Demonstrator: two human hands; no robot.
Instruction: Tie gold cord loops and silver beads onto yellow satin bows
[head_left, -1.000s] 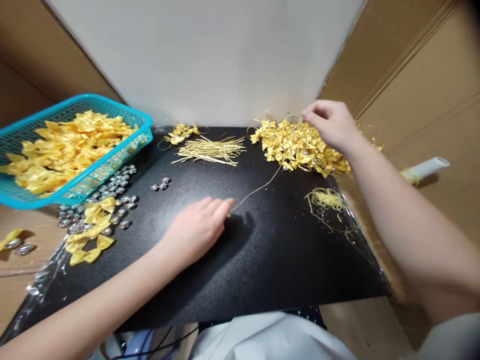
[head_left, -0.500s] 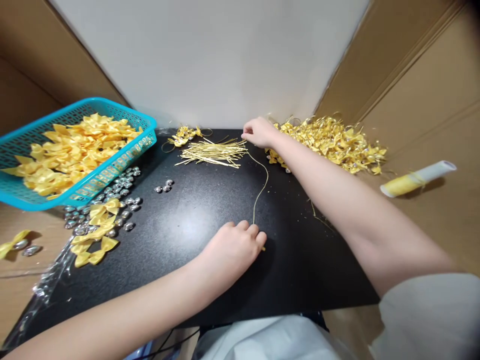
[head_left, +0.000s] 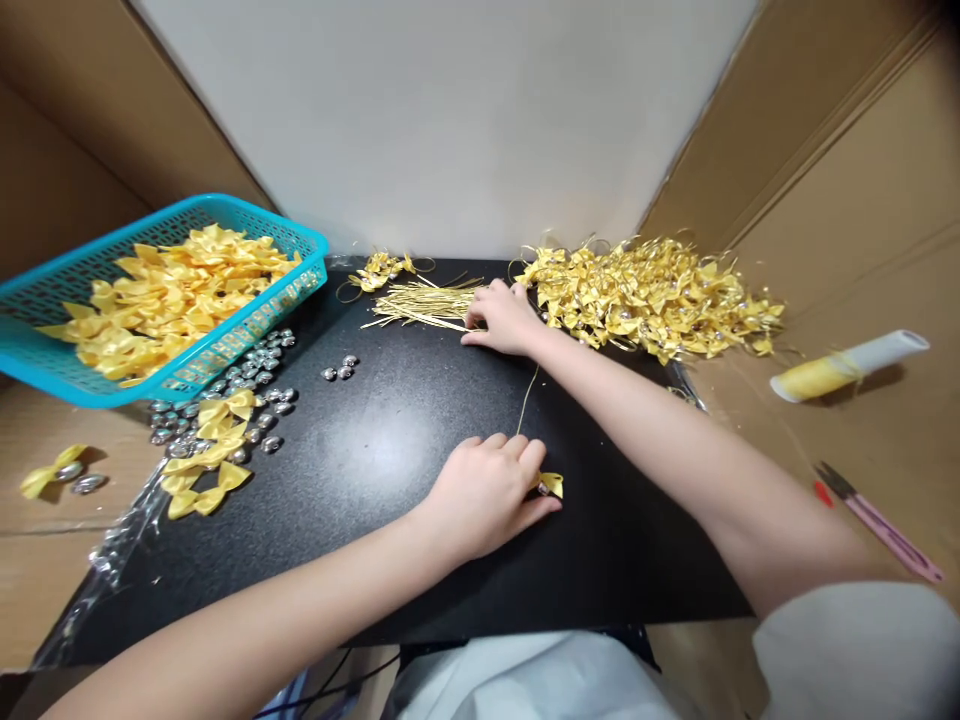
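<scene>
A small yellow bow (head_left: 552,485) with a bead pokes out from under the fingers of my left hand (head_left: 487,495), which is closed on it above the black table. From that hand a thin gold cord (head_left: 528,398) runs up toward my right hand (head_left: 504,318). My right hand rests at the right end of a bundle of gold cords (head_left: 420,303), thumb and fingers apart; whether a strand lies between them is hidden. Beyond it spreads a heap of yellow bows with cords (head_left: 652,295). Several silver beads (head_left: 255,370) and loose yellow bows (head_left: 206,470) lie on the left.
A turquoise basket (head_left: 161,398) of yellow bows stands at the left. A few beads (head_left: 345,369) sit on the black table (head_left: 360,560). To the right are a yellow-and-white roll (head_left: 847,367) and pink-handled snips (head_left: 885,530). A pale wall rises behind.
My right hand has moved down and its fingers have spread beside the cord bundle. My left hand has shifted slightly, showing more of the bow. The view has turned, bringing the snips into sight.
</scene>
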